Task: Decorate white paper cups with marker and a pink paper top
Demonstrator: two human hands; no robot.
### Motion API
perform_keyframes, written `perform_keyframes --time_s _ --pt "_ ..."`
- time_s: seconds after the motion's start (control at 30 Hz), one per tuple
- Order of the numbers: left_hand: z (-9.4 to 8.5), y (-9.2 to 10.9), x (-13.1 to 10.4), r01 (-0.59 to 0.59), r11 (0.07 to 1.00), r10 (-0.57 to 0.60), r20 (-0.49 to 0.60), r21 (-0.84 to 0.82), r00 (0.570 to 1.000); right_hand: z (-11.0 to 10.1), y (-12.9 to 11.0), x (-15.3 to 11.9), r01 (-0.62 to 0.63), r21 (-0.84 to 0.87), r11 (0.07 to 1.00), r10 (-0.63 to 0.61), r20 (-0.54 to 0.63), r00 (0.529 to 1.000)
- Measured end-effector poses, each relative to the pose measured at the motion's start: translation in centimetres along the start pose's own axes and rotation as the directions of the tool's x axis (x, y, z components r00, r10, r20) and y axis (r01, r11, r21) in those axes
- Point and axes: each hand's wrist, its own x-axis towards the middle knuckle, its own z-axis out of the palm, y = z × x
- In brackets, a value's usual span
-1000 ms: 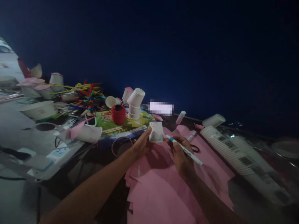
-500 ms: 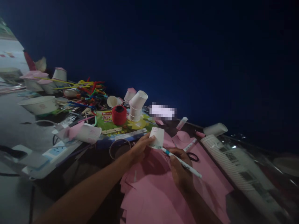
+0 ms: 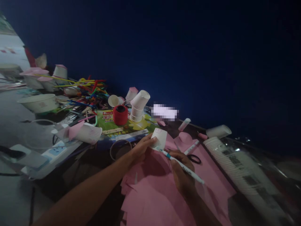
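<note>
My left hand (image 3: pixel 146 146) is closed around a white paper cup (image 3: pixel 161 137), thumb on its near side. A small pink drawing marks the cup's upper part, and faint teal strokes lie near its lower edge. In my right hand (image 3: pixel 182 169) is a white marker (image 3: pixel 188 169) with a teal band, gripped like a pen. Its tip meets or nearly meets the lower part of the cup; I cannot tell which. Beneath both hands spread pink paper sheets (image 3: pixel 155 201). Scissors with a dark handle (image 3: pixel 194 159) and another white marker (image 3: pixel 191 147) lie beside my right hand.
A bagged stack of paper cups (image 3: pixel 225 166) lies at right. Behind my left hand are a red thread spool (image 3: pixel 120 115), upright stacked cups (image 3: pixel 138 106) and a green packet (image 3: pixel 107 125). Leftward are a power strip (image 3: pixel 50 157), a bowl (image 3: pixel 39 103) and colourful pipe cleaners (image 3: pixel 91 86).
The marker tip has shifted slightly left and down along the cup's lower edge. The cup has tilted a little to the right. Both hands keep their hold.
</note>
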Motion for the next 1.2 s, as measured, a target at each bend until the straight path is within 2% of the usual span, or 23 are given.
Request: perform_keyframes --time_s 0.23,0.47,0.73,1.2 --pt "0.08 -0.07 -0.03 -0.015 1.000 0.016 0.016 -0.018 1.000 -0.02 0.03 0.56 -0.049 0.012 0.999 0.050 -0.065 0.997" --pt "-0.06 -0.20 0.15 -0.049 0.999 0.049 0.041 -0.008 0.998 0.25 -0.37 0.63 -0.006 0.042 0.999 0.006 -0.007 1.000" --pt "-0.27 -0.38 0.45 -0.049 0.998 0.051 0.059 -0.025 0.997 0.41 -0.68 0.82 -0.032 0.084 0.996 0.033 -0.012 0.999" --pt "-0.46 -0.32 0.39 -0.050 0.998 0.048 0.051 0.034 0.998 0.55 -0.36 0.82 -0.003 0.023 1.000 0.004 -0.039 0.999"
